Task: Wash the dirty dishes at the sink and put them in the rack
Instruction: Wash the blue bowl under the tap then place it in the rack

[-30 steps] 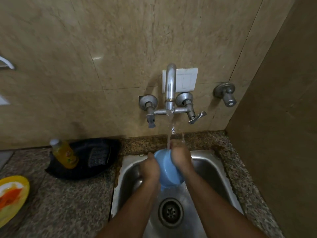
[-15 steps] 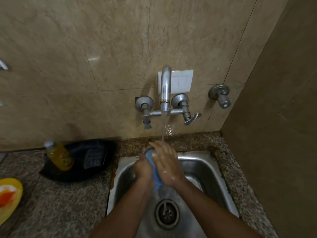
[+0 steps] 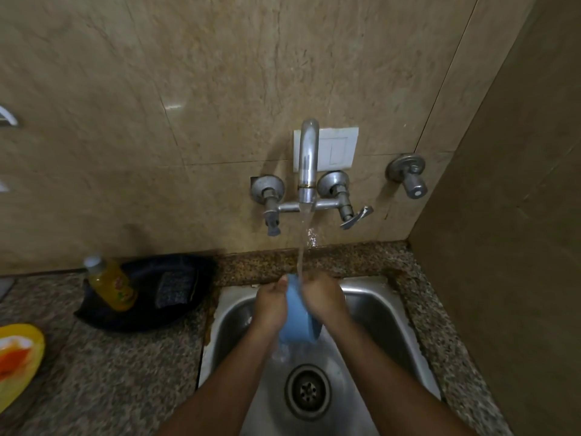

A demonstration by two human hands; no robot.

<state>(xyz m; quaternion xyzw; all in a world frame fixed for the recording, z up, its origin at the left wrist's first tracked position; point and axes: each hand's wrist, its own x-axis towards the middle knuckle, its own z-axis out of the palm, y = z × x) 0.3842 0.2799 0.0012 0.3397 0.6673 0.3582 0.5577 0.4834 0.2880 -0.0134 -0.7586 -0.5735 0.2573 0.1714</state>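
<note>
Speckled granite counter [image 3: 119,366] and beige tiled wall, steel sink [image 3: 371,313] under running tap [image 3: 308,165], left hand [image 3: 271,306] and right hand [image 3: 323,298] clamped on blue bowl [image 3: 297,322], now turned more upright than half a second ago

Blue bowl [image 3: 298,322] between both hands, under water.

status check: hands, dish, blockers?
Left hand and right hand both grip blue cup. Cup under running tap, over sink. Nothing in the way.
</note>
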